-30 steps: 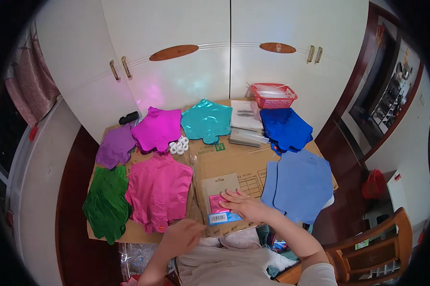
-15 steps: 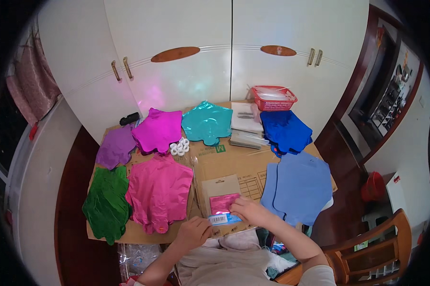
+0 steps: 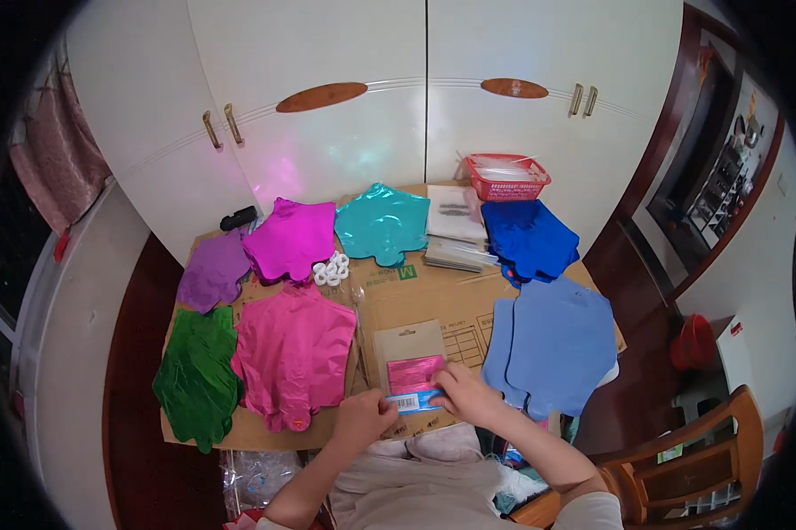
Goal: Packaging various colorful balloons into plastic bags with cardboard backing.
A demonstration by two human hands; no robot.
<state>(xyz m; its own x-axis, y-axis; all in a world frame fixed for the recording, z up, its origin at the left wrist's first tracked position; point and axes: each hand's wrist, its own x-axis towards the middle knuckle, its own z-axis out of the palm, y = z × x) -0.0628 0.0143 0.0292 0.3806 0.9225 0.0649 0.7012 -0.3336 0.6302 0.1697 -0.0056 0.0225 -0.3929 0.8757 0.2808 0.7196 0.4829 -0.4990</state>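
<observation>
At the table's near edge lies a flat clear packet with a tan header card (image 3: 410,340), a folded pink foil balloon (image 3: 413,375) and a blue strip with a barcode (image 3: 406,403). My left hand (image 3: 363,420) is closed, its fingertips pinching the left end of the blue strip. With bent fingers my right hand (image 3: 467,395) grips the strip's right end, partly covering it and the foil's corner. Left of the packet rests a pile of pink foil balloons (image 3: 296,358). Pale blue balloons (image 3: 564,349) are stacked to the right.
Around the cardboard (image 3: 389,305) sit green (image 3: 196,375), purple (image 3: 214,272), magenta (image 3: 292,238), teal (image 3: 383,225) and dark blue (image 3: 532,240) foil balloons. White ribbon rolls (image 3: 331,268), a stack of cards (image 3: 459,254) and a red basket (image 3: 508,189) stand behind. A wooden chair (image 3: 738,459) is at right.
My right hand has slid from the pink foil down to the right end of the blue strip. The strip now lies straighter across the packet, and my left hand has shifted slightly.
</observation>
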